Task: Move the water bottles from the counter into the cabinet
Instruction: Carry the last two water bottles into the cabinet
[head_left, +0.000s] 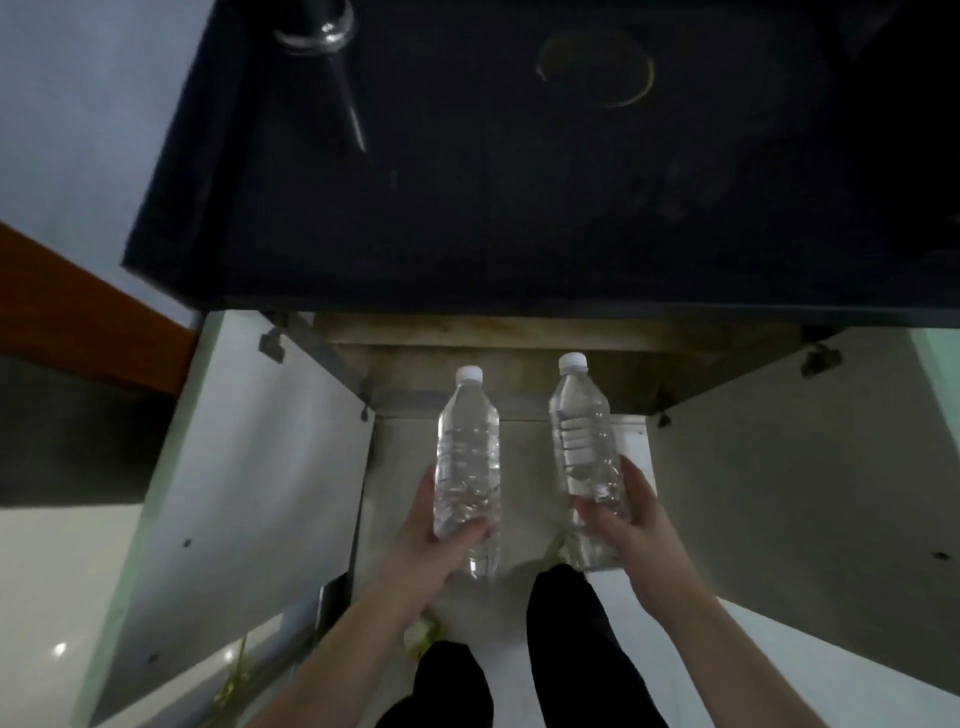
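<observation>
Bare forearms reach forward from the bottom of the view, each ending in a hand wrapped round a clear plastic water bottle. Left hand (436, 525) grips the left bottle (467, 467) round its lower half, fingers curled under it and thumb on the near side; right hand (631, 525) grips the right bottle (584, 457) the same way. Both bottles are held in the air with their white caps pointing away toward the open cabinet (498, 441) below the counter (467, 208); neither is inside yet.

They look full, so I judge them fairly heavy for their size, with thin ribbed walls that give under a hard squeeze and a smooth skin that could slip. A grip round the ribbed middle or lower body seems safest, as now.

Around them, the cabinet's two white doors stand swung open, the left door (234, 467) and the right door (805, 493), hinges showing near the top. Above, the dark counter carries a glass (317, 26) at its far edge and a faint ring mark (597, 67). Dark trouser legs (561, 649) stand on the pale floor.
</observation>
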